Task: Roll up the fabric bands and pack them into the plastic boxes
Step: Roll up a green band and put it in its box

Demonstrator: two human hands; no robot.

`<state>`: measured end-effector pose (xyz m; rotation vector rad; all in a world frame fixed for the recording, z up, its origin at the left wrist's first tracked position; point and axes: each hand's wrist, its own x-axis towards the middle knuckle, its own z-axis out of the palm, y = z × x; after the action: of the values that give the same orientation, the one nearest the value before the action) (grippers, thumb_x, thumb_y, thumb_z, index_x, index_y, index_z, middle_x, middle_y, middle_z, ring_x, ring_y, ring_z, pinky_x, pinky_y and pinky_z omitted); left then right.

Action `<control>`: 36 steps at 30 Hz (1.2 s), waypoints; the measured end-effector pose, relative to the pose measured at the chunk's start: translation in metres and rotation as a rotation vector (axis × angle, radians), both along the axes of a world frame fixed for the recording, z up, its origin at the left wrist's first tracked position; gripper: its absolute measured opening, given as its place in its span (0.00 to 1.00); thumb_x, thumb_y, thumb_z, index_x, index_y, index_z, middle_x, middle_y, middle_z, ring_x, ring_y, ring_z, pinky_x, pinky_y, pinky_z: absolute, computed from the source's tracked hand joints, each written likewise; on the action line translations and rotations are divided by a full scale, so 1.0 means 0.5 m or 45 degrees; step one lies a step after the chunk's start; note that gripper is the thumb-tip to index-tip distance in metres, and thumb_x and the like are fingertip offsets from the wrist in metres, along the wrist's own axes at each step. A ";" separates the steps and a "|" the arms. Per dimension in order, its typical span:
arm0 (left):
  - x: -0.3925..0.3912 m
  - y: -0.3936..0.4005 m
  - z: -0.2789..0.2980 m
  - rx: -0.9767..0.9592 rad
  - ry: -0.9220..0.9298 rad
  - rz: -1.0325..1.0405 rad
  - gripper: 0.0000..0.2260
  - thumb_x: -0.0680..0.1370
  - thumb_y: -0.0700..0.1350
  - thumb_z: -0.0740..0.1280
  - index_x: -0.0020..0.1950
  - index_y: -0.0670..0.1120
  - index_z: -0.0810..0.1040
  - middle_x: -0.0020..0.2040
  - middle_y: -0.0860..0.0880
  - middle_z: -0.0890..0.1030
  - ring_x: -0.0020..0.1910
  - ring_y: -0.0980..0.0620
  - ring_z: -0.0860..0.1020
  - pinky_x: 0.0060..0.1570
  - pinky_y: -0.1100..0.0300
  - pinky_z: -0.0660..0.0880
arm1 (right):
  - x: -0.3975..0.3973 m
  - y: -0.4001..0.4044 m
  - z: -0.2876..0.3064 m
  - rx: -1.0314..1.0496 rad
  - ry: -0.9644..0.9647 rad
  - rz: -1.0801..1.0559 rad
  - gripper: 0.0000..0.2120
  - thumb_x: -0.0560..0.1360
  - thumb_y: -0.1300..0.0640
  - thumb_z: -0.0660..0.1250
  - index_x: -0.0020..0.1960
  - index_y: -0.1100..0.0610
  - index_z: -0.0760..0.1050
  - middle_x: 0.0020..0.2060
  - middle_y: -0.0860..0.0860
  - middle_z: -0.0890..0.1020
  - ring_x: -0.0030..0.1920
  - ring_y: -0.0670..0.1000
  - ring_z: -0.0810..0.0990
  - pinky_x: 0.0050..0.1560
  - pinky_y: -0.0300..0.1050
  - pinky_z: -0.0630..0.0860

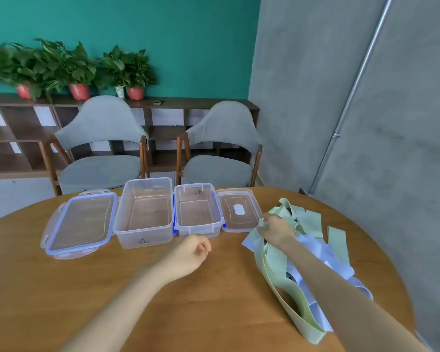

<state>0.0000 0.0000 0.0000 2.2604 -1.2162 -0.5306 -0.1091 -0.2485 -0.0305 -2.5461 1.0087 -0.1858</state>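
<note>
A loose heap of pale green fabric bands [274, 265] and light blue fabric bands [338, 265] lies on the right side of the round wooden table [214, 313]. My right hand [276, 228] rests on the heap's far left end, fingers closed on a green band. My left hand [192, 252] hovers above the table's middle in a loose fist, holding nothing. Two clear plastic boxes stand open and empty at the table's far side: a large box [145, 212] and a smaller box [198, 210].
A blue-rimmed lid [80, 223] lies left of the large box. A smaller lid [238, 209] lies right of the small box, next to the bands. Two grey chairs [99, 148] stand behind the table, before a shelf with potted plants [79, 69].
</note>
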 end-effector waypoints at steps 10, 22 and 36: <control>0.029 -0.024 -0.037 -0.147 0.169 -0.015 0.07 0.78 0.48 0.61 0.47 0.58 0.77 0.43 0.59 0.81 0.45 0.59 0.79 0.53 0.54 0.76 | 0.033 -0.004 -0.012 -0.036 -0.197 -0.056 0.08 0.77 0.59 0.62 0.48 0.54 0.81 0.38 0.47 0.78 0.39 0.50 0.76 0.40 0.43 0.73; -0.136 0.033 0.187 -0.798 0.493 0.109 0.12 0.77 0.47 0.67 0.60 0.48 0.76 0.52 0.53 0.81 0.52 0.59 0.78 0.47 0.72 0.74 | -0.131 0.270 0.279 0.117 -1.141 0.362 0.03 0.74 0.60 0.70 0.46 0.56 0.83 0.40 0.45 0.83 0.39 0.40 0.79 0.43 0.29 0.71; -0.236 0.201 0.300 -1.111 0.359 0.210 0.07 0.78 0.43 0.65 0.47 0.41 0.80 0.44 0.45 0.83 0.43 0.50 0.82 0.43 0.59 0.77 | -0.195 0.440 0.342 0.590 -1.242 0.507 0.07 0.76 0.58 0.68 0.51 0.60 0.80 0.40 0.55 0.85 0.42 0.54 0.84 0.40 0.48 0.81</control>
<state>-0.1182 0.1004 0.1501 1.4619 -0.8647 -0.1789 -0.2065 -0.0286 0.1406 -1.7968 0.1301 -0.8528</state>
